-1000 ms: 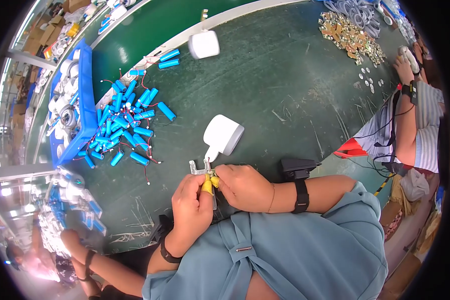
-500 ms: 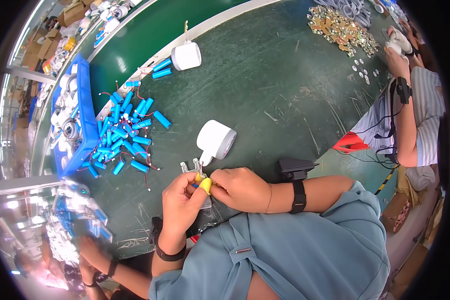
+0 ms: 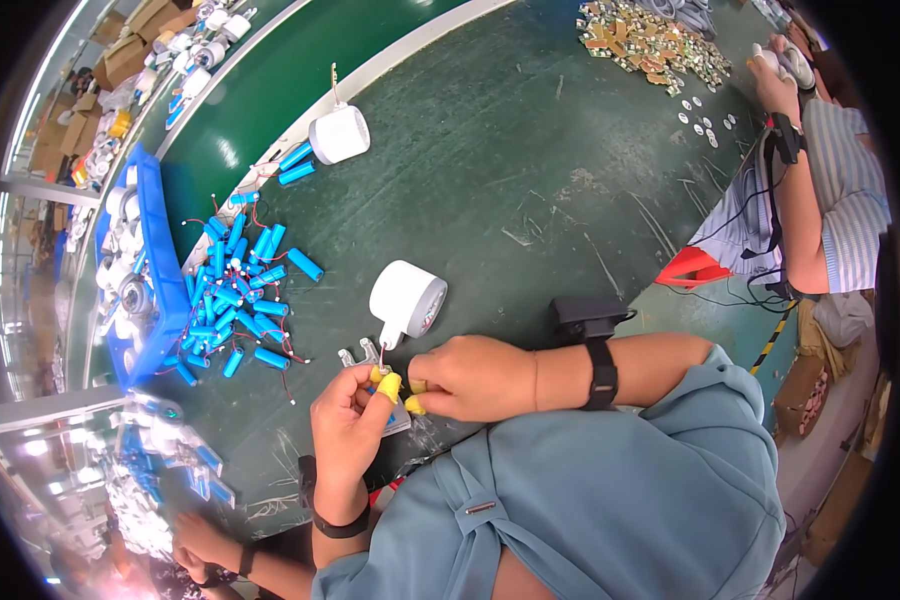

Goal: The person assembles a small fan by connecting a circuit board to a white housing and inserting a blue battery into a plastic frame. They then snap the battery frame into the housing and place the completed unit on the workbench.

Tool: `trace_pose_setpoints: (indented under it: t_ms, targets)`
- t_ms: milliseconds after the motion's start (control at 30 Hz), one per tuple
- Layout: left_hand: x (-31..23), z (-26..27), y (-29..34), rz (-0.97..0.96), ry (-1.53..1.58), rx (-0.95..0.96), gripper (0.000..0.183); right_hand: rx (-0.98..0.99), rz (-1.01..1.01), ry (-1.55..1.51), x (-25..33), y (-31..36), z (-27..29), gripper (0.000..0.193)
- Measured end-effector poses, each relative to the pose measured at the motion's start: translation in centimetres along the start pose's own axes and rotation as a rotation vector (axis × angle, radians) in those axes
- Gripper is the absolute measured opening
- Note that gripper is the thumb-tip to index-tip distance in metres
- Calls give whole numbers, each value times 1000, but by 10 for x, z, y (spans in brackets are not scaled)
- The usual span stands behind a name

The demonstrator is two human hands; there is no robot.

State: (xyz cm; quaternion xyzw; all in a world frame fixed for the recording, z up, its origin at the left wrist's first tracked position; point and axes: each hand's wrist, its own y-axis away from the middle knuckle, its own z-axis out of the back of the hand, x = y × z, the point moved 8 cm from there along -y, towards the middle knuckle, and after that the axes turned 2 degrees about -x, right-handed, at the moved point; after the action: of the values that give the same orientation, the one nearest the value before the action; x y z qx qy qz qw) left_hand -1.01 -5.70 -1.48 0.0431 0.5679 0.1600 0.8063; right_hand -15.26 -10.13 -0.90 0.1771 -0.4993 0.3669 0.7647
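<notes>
The left hand (image 3: 348, 420) and the right hand (image 3: 475, 377) meet just above the person's chest, at about 6 o'clock on the green table (image 3: 530, 180). Both wear yellow fingertip covers (image 3: 388, 385), and the fingers of both hands pinch together on a small metal part (image 3: 362, 354) with a thin red wire rising from it; how the part is gripped underneath is hidden. A white tape roll (image 3: 408, 299) stands just beyond the hands at 12 o'clock from them. At 10 o'clock lies a heap of blue cylindrical cells (image 3: 240, 295) with red leads, beside a blue bin (image 3: 148, 250) of white parts. A second white roll (image 3: 339, 133) sits farther up. Judging by the large heap and the single piece in hand, most of the pile seems yet to be worked. Another person's arm (image 3: 800, 210) rests at 2 o'clock.
</notes>
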Motion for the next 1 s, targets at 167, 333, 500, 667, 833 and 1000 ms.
trace_pose_setpoints:
  t_ms: [167,333,500,667,833,1000]
  targets:
    - [-2,4,2,3,-45,-15,16,233,-82,-62,-14,-7,11,17]
    - [-10,2,3,7,-144,3,13,317,-150,-84,-13,-13,15,16]
    - [-15,6,4,-123,-180,-52,19,116,-17,63,12,-10,37,16]
    - [-34,10,9,-325,-225,-140,26,-483,231,313,42,-4,81,52]
    - [-17,10,6,-122,-177,-101,27,-303,-15,364,7,-18,56,80]
    - [-5,13,7,-70,-16,-107,26,-405,64,247,2,-17,55,72]
